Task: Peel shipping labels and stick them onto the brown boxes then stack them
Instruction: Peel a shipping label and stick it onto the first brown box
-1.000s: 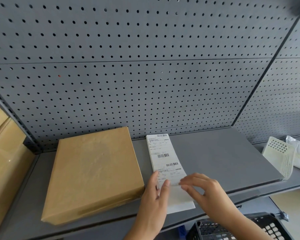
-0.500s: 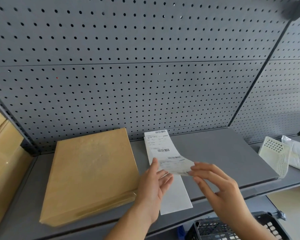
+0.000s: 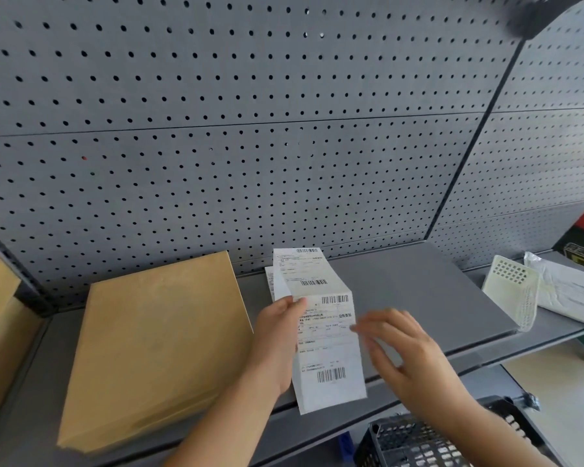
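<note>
Grey perforated pegboard wall (image 3: 250, 96): fills the upper view behind everything.
Grey metal shelf (image 3: 418, 298): runs across below the wall and carries the box and labels.
Flat brown cardboard box (image 3: 155, 345): lies on the shelf's left part with its broad face up, just left of the left hand and bearing no label.
White printed strip of shipping labels (image 3: 327, 335): sits between the two hands, right of the box, printed face up. Its long axis runs from the shelf's front edge toward the wall, the far end leaning slightly left and the near end past the front edge. A second white sheet peeks out at its far left.
Left hand (image 3: 277, 335): grips the strip's left edge, thumb on top and fingers hidden beneath.
Right hand (image 3: 408, 352): blurred, fingers stretched toward the strip's right edge. I cannot tell whether they pinch it.
Change: half a second ago the strip's near half was blank, with a curled label between the hands. Now print covers its whole length.
</note>
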`<action>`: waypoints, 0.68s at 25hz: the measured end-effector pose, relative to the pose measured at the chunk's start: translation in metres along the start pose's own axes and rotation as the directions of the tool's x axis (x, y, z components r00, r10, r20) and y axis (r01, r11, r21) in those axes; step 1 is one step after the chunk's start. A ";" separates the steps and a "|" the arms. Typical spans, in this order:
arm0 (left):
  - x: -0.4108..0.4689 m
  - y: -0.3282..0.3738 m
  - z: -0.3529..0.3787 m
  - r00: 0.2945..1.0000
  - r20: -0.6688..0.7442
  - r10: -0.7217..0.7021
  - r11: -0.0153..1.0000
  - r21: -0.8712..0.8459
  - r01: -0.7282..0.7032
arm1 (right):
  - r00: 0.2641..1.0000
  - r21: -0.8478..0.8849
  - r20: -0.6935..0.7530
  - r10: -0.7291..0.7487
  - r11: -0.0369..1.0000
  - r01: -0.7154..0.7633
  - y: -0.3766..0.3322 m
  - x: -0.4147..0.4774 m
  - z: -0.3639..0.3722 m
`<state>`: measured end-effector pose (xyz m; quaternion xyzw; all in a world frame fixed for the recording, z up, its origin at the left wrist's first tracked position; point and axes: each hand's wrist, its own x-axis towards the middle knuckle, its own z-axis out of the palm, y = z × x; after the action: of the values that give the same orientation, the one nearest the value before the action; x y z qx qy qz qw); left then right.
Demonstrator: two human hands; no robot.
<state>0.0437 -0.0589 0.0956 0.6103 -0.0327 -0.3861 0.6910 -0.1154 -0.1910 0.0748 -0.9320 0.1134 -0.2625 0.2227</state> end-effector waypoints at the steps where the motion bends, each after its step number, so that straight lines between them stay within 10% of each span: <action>1: -0.002 0.000 0.000 1.000 0.017 0.011 1.000 0.000 -0.011 | 1.000 -0.044 -0.017 0.004 0.999 -0.004 0.000 0.012 0.003; 17: 0.003 0.016 0.000 0.999 -0.029 -0.017 0.995 -0.097 0.014 | 0.979 -0.235 -0.121 -0.162 0.963 0.130 -0.013 0.070 0.033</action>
<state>0.0538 -0.0612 0.1076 0.5820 0.0012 -0.3834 0.7172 -0.0384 -0.1907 0.0866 -0.9365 0.0888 -0.3279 0.0867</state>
